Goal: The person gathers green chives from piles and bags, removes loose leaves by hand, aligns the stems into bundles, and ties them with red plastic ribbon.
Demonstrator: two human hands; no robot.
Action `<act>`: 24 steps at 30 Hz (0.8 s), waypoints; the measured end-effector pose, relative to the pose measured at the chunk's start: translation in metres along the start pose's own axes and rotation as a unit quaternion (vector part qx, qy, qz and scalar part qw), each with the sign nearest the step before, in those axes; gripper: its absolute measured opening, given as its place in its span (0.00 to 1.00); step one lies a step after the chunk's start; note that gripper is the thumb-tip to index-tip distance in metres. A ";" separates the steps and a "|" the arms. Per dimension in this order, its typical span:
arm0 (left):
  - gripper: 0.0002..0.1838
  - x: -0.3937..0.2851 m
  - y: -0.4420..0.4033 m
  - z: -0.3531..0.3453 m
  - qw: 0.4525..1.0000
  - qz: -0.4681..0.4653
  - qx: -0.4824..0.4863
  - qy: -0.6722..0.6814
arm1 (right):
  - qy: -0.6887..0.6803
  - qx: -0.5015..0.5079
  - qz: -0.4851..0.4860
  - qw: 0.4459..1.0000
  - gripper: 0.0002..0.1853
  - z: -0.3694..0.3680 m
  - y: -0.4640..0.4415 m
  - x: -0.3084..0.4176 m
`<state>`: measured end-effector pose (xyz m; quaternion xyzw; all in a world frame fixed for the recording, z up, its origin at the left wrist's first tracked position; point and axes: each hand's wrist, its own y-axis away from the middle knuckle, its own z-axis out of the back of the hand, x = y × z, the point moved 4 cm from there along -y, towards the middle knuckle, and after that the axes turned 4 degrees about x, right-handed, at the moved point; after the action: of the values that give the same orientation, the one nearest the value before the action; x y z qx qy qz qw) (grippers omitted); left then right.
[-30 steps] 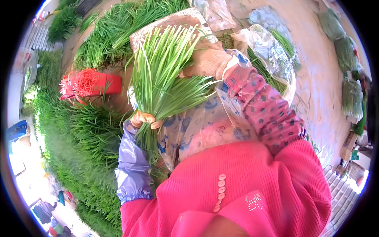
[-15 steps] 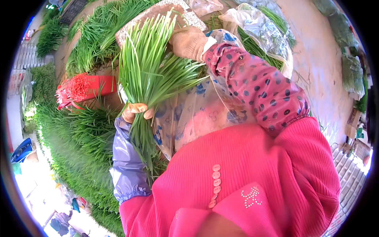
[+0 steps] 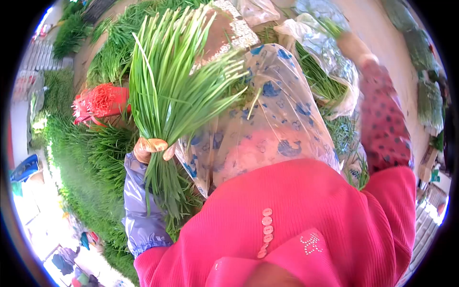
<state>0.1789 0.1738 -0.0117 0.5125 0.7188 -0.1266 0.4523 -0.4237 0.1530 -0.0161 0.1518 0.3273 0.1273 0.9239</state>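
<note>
My left hand, gloved, is wrapped round a large bunch of green stalks, whose pale ends fan out upward while the leafy ends hang below the fist. My right hand, also gloved and blurred, is stretched out at the upper right over the clear plastic bags. A small tuft of green stalks sticks out from its fingers. A transparent apron with blue prints covers my lap, with a loose piece of stalk on it.
A speckled board lies ahead. Red ties sit on a red box at the left, beside heaped greens. An open plastic bag holds stalks at the right. Bagged bundles line the far right.
My right hand has left the bunch and swung out to the upper right, now with a small tuft. My left hand still holds the bunch, slightly further left.
</note>
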 end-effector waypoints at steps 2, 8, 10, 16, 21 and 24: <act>0.18 -0.015 -0.003 0.000 0.999 -0.035 -0.008 -0.007 | -0.123 0.253 -0.031 0.959 0.10 -0.056 0.064 -0.002; 0.19 -0.094 -0.028 0.016 0.996 0.027 -0.046 -0.070 | -0.510 0.100 -0.138 0.843 0.22 0.021 0.103 0.040; 0.19 -0.123 -0.044 0.013 0.990 0.061 -0.093 -0.082 | -0.724 0.090 -0.033 0.683 0.20 0.114 0.068 0.083; 0.18 -0.189 -0.068 -0.045 0.942 0.097 -0.206 -0.246 | -0.918 0.262 0.294 -0.050 0.36 0.227 -0.039 0.222; 0.26 -0.184 -0.076 -0.104 0.894 0.076 -0.153 -0.414 | -0.911 0.100 0.322 -0.236 0.36 0.222 -0.135 0.248; 0.37 -0.154 -0.074 -0.108 0.734 -0.124 -0.014 -0.668 | -0.908 0.059 0.321 -0.263 0.35 0.213 -0.136 0.245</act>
<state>0.0697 0.1147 0.1477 0.1960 0.2911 -0.4815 0.8031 -0.0838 0.0681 -0.0471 -0.2351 0.9662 -0.1059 -0.0049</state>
